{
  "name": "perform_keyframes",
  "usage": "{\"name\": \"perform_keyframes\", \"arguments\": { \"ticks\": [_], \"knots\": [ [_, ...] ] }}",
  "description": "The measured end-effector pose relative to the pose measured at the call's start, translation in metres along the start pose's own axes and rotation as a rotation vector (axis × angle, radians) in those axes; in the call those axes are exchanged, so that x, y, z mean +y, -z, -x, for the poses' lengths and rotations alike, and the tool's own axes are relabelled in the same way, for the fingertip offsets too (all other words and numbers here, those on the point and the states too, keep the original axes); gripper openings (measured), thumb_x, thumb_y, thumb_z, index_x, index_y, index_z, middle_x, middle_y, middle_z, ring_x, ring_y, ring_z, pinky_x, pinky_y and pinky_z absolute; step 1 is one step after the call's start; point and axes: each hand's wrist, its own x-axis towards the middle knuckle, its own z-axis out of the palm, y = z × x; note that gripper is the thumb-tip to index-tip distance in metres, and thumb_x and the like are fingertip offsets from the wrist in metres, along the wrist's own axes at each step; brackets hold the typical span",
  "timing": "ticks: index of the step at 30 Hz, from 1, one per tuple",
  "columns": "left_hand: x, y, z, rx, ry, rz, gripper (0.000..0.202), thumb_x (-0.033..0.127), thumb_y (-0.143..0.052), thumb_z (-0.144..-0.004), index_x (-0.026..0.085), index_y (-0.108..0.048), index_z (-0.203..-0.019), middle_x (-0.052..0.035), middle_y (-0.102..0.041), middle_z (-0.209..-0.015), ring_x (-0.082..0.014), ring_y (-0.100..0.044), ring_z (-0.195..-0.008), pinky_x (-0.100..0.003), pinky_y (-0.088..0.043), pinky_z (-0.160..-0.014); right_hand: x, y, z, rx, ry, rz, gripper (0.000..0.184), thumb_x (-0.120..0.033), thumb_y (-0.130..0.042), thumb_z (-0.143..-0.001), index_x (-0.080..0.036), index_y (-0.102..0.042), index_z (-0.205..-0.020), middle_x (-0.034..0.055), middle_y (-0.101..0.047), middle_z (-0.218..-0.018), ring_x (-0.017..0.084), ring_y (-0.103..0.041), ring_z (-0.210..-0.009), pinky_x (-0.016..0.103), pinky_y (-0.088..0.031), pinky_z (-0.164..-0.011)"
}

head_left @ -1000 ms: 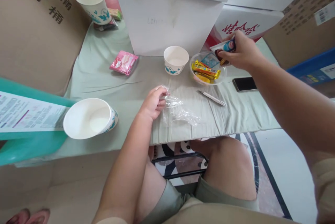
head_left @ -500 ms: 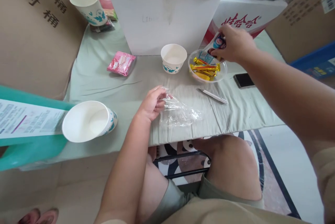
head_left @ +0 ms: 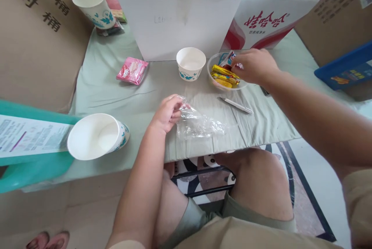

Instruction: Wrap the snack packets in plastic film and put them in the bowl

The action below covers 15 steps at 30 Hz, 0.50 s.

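Observation:
My left hand (head_left: 168, 113) is closed on the edge of a crumpled clear plastic bag (head_left: 200, 125) lying near the table's front edge. My right hand (head_left: 257, 64) reaches over the right side of a clear plastic bowl (head_left: 211, 81). Its fingers are closed around the end of a white, blue and dark snack packet (head_left: 229, 57), which lies low in the bowl at the back; the fingertips are partly hidden. Several yellow-wrapped snacks (head_left: 225, 75) lie in the same bowl. In front of the bowl rests a white utility knife (head_left: 236, 105).
A paper bowl (head_left: 190, 64) stands left of the clear bowl, and a pink packet (head_left: 132, 70) lies farther left. A large paper tub (head_left: 97, 136) is tipped at front left; another tub (head_left: 94, 8) stands at back left. White cartons (head_left: 180, 16) line the back. My forearm mostly covers a phone (head_left: 265, 91).
My right hand has lowered toward the bowl, bringing the snack packet down into it. My left hand keeps its hold on the plastic bag. The view has shifted slightly.

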Motion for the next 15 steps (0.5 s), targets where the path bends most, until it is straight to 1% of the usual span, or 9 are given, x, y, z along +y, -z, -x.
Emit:
{"name": "perform_keyframes", "arguments": {
  "ticks": [1, 2, 3, 5, 7, 9, 11, 13, 15],
  "knots": [
    [0.000, 0.001, -0.001, 0.030, -0.022, -0.036, 0.024, 0.026, -0.067, -0.063, 0.020, -0.044, -0.068, -0.0025, -0.069, -0.066, 0.0003, -0.023, -0.034, -0.017, -0.006, -0.035, -0.010, -0.001, 0.015, 0.099, 0.033, -0.091, 0.017, -0.023, -0.056, -0.092, -0.018, -0.071, -0.097, 0.0106, -0.072, -0.103, 0.027, -0.065, -0.104, 0.044, -0.047, -0.094],
    [0.000, 0.002, -0.001, 0.063, -0.045, -0.076, 0.022, 0.026, -0.066, -0.064, 0.020, -0.045, -0.067, -0.0036, -0.070, -0.066, 0.0000, -0.024, -0.035, -0.017, -0.008, -0.035, -0.021, -0.004, 0.032, 0.168, 0.108, -0.225, 0.018, -0.028, -0.055, -0.094, -0.020, -0.070, -0.100, 0.0098, -0.073, -0.104, 0.026, -0.066, -0.102, 0.043, -0.049, -0.093],
    [-0.001, 0.003, -0.002, 0.092, -0.063, -0.118, 0.021, 0.025, -0.066, -0.065, 0.020, -0.046, -0.067, -0.0042, -0.070, -0.066, -0.0004, -0.024, -0.035, -0.017, -0.009, -0.036, -0.033, -0.011, 0.051, 0.184, 0.211, -0.371, 0.020, -0.034, -0.056, -0.094, -0.021, -0.069, -0.103, 0.0088, -0.073, -0.105, 0.025, -0.067, -0.100, 0.042, -0.051, -0.092],
    [-0.001, 0.007, -0.002, 0.139, -0.084, -0.204, 0.018, 0.025, -0.066, -0.067, 0.019, -0.048, -0.066, -0.0041, -0.070, -0.066, -0.0014, -0.026, -0.036, -0.018, -0.011, -0.036, -0.059, -0.034, 0.090, 0.108, 0.419, -0.574, 0.028, -0.042, -0.061, -0.093, -0.022, -0.068, -0.111, 0.0088, -0.074, -0.109, 0.025, -0.069, -0.100, 0.041, -0.054, -0.088],
    [-0.002, 0.011, -0.002, 0.190, -0.108, -0.299, 0.015, 0.024, -0.066, -0.068, 0.019, -0.052, -0.067, -0.0031, -0.071, -0.067, -0.0028, -0.028, -0.038, -0.019, -0.012, -0.037, -0.086, -0.065, 0.124, 0.002, 0.527, -0.591, 0.025, -0.038, -0.060, -0.095, -0.023, -0.069, -0.111, 0.0085, -0.074, -0.112, 0.025, -0.069, -0.101, 0.041, -0.054, -0.086],
    [-0.002, 0.016, 0.000, 0.249, -0.147, -0.385, 0.011, 0.024, -0.066, -0.069, 0.019, -0.056, -0.070, -0.0021, -0.071, -0.069, -0.0044, -0.031, -0.041, -0.019, -0.015, -0.038, -0.108, -0.092, 0.148, -0.021, 0.554, -0.513, 0.019, -0.031, -0.056, -0.097, -0.023, -0.071, -0.105, 0.0083, -0.075, -0.112, 0.026, -0.068, -0.100, 0.041, -0.051, -0.083],
    [-0.001, 0.020, 0.003, 0.299, -0.187, -0.432, 0.010, 0.024, -0.066, -0.070, 0.019, -0.058, -0.072, -0.0017, -0.071, -0.070, -0.0056, -0.034, -0.044, -0.020, -0.018, -0.040, -0.121, -0.107, 0.163, 0.004, 0.579, -0.464, 0.019, -0.028, -0.054, -0.098, -0.023, -0.072, -0.102, 0.0081, -0.075, -0.115, 0.027, -0.066, -0.104, 0.042, -0.048, -0.082],
    [0.002, 0.022, 0.008, 0.300, -0.217, -0.420, 0.011, 0.026, -0.067, -0.072, 0.019, -0.058, -0.073, -0.0021, -0.072, -0.073, -0.0056, -0.036, -0.045, -0.020, -0.020, -0.042, -0.122, -0.110, 0.168, 0.061, 0.598, -0.534, 0.018, -0.030, -0.055, -0.098, -0.024, -0.072, -0.100, 0.0080, -0.075, -0.116, 0.027, -0.065, -0.108, 0.042, -0.047, -0.084],
    [0.007, 0.021, 0.014, 0.246, -0.226, -0.341, 0.013, 0.028, -0.068, -0.073, 0.019, -0.058, -0.075, -0.0021, -0.073, -0.076, -0.0042, -0.034, -0.043, -0.020, -0.019, -0.042, -0.115, -0.107, 0.165, 0.131, 0.509, -0.733, 0.016, -0.032, -0.055, -0.098, -0.025, -0.070, -0.099, 0.0085, -0.074, -0.113, 0.026, -0.066, -0.109, 0.044, -0.049, -0.089]
  ]
}}
